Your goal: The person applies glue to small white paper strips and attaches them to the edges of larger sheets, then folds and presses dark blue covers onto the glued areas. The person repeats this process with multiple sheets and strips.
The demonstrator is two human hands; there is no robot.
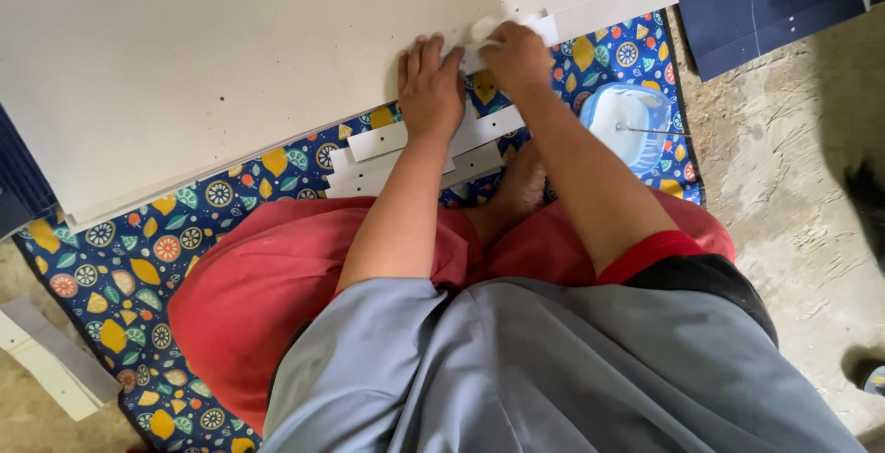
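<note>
My left hand (430,89) lies flat, fingers together, on the near edge of a large grey cardboard sheet (230,57) and on a white paper strip. My right hand (516,55) is closed on a small white wad, cloth or sponge (483,29), and presses it on a white strip (544,27) at the board's edge. More white punched strips (387,144) lie stacked just below my left hand on the patterned mat.
A blue mat with a fruit pattern (120,269) covers the floor under the board. A light blue bowl with white liquid and a thin stick (630,121) stands right of my right arm. Dark blue boards (765,1) lie at top right, pale strips (51,361) at bottom left.
</note>
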